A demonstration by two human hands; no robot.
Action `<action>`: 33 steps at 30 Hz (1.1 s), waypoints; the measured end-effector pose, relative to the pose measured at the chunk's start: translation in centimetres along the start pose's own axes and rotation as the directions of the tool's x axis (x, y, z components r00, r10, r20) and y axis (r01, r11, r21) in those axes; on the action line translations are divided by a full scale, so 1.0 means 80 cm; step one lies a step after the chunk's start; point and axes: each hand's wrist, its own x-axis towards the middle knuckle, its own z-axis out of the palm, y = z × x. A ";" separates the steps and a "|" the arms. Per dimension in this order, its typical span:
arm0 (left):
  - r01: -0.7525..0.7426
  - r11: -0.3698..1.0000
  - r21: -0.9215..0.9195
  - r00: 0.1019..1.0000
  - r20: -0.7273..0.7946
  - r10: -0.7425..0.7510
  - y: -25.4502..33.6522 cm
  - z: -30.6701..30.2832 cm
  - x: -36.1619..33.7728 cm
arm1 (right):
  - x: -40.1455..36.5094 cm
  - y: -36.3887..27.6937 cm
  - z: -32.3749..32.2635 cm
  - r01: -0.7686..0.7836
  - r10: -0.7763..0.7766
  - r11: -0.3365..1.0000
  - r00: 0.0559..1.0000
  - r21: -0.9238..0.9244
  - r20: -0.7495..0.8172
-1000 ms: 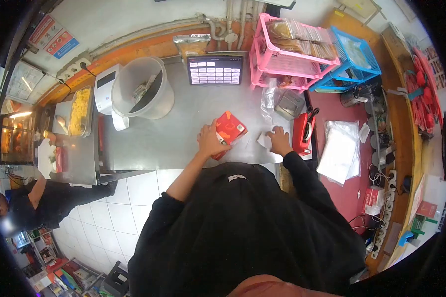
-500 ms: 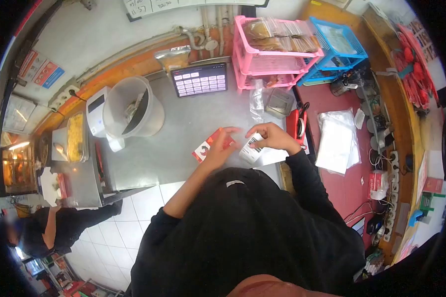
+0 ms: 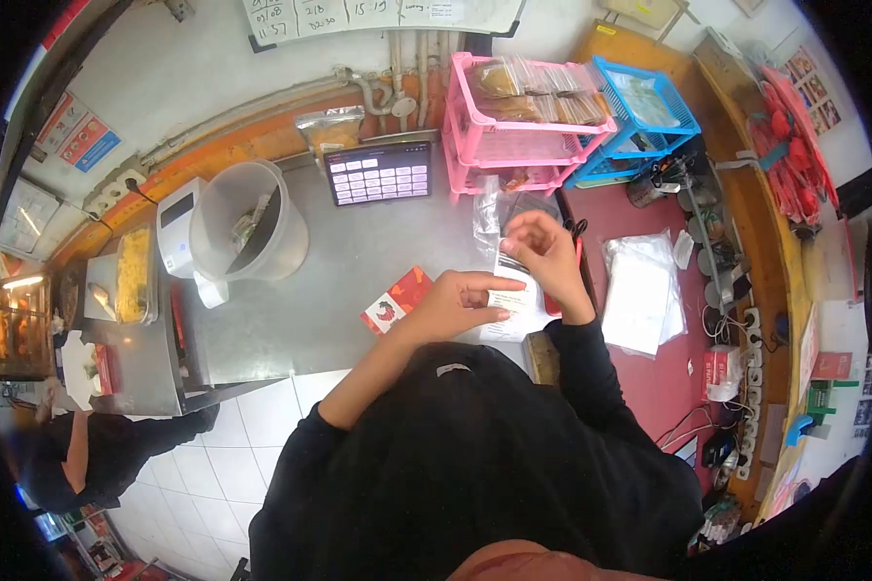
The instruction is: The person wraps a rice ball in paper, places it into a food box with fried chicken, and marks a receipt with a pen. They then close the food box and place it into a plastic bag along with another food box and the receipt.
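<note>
My left hand [image 3: 455, 305] reaches over a white printed paper [image 3: 515, 302], its thumb and fingers apart, fingertips over the print. My right hand [image 3: 549, 261] is at the paper's top edge with fingers curled and thumb close to them, pinching that edge; the exact contact is partly hidden. A flat red-and-white printed carton [image 3: 397, 300] lies on the steel counter, just left of my left hand and partly covered by it. Beyond my right hand lies a clear plastic bag [image 3: 487, 215].
A tablet [image 3: 380, 174] stands at the back, left of pink stacked baskets [image 3: 467, 145] and blue baskets [image 3: 654, 145]. A translucent bucket [image 3: 295, 228] sits left, beside a white device [image 3: 177, 242]. Plastic bags [image 3: 639, 295] lie on the red surface. Another person [image 3: 77, 450] stands at far left.
My left hand has moved right, off most of the carton and over the paper. My right hand has shifted up and right, and more of the paper shows.
</note>
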 end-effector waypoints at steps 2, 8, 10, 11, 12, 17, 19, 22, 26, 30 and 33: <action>-0.011 1.000 -0.001 0.999 -0.047 0.010 0.018 -0.002 -0.014 | 0.002 0.003 -0.003 0.094 -0.094 0.996 0.988 -0.001 -0.126; -0.222 0.975 -0.023 0.966 -0.140 0.216 0.056 -0.009 -0.053 | -0.021 -0.068 -0.012 0.344 -0.327 0.779 0.936 0.524 -0.129; -0.298 0.955 -0.015 0.943 -0.159 0.292 0.066 -0.008 -0.059 | -0.047 -0.138 -0.002 0.309 -0.517 0.540 0.856 0.783 0.018; -0.329 0.944 -0.012 0.933 -0.161 0.323 0.070 -0.007 -0.061 | -0.058 -0.164 -0.014 0.260 -0.696 0.489 0.692 0.832 0.192; -0.324 0.946 0.029 0.932 -0.162 0.324 0.073 -0.006 -0.063 | -0.059 -0.193 -0.011 0.249 -0.830 0.405 0.504 0.880 0.239; -0.273 0.951 0.148 0.940 -0.168 0.296 0.082 -0.004 -0.068 | -0.096 -0.269 0.029 0.382 -0.982 0.155 0.157 0.911 0.101; -0.277 0.950 0.145 0.936 -0.183 0.301 0.082 0.000 -0.068 | -0.097 -0.273 0.029 0.334 -0.981 0.179 0.126 0.925 0.144; -0.308 0.939 0.155 0.920 -0.205 0.335 0.081 0.005 -0.065 | -0.105 -0.279 0.015 0.139 -0.949 0.263 0.216 0.955 0.230; -0.317 0.935 0.158 0.909 -0.233 0.347 0.074 0.010 -0.062 | -0.099 -0.280 0.020 0.126 -0.961 0.226 0.189 0.966 0.200; -0.314 0.935 0.165 0.905 -0.244 0.348 0.067 0.010 -0.062 | -0.096 -0.274 0.013 0.174 -0.972 0.221 0.124 0.960 0.201; -0.325 0.933 0.153 0.893 -0.274 0.356 0.065 0.017 -0.056 | -0.084 -0.267 0.007 0.141 -0.980 0.184 0.104 0.973 0.170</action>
